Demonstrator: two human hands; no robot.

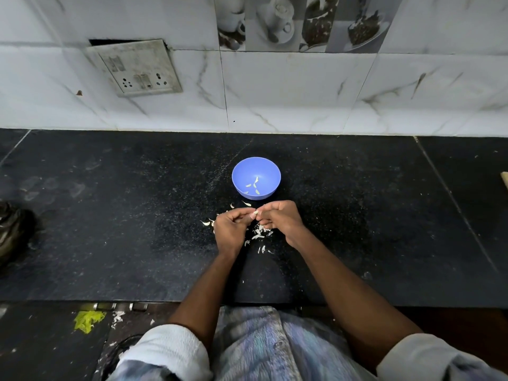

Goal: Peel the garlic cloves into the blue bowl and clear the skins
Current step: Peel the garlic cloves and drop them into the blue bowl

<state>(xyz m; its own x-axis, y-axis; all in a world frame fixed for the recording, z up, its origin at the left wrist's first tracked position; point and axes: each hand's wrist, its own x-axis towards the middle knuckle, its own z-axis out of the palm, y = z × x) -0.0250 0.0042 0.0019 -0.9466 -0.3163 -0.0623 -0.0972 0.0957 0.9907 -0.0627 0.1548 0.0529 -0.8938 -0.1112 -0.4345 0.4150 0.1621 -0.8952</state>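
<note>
- head view: your left hand (229, 229) and right hand (280, 220) meet just in front of the blue bowl (256, 177), knuckles up, fingers curled in toward each other.
- garlic clove (255, 212): a small pale sliver, pinched between the fingertips of both your hands where they touch; how much skin it carries is too small to tell.
- blue bowl: round, smooth matte plastic, upright on the countertop (110, 215), near your hands but apart from them; a few pale, curved peeled cloves (254, 185) lie on its inner floor.
- skins (259, 233): thin, papery white flakes scattered on the counter under and between your hands, with a few more beside your left knuckles and toward the bowl.
- countertop: black speckled stone, dull and dusty, with straight seam lines between slabs.
- wall tiles (288, 86): glossy white with grey marble veining; a printed band of cups and desserts runs along the top.
- switch plate (137, 70): square, grimy, tilted, set in the wall at upper left.
- your sleeves (167, 350): pale cloth, rolled at the forearms.
</note>
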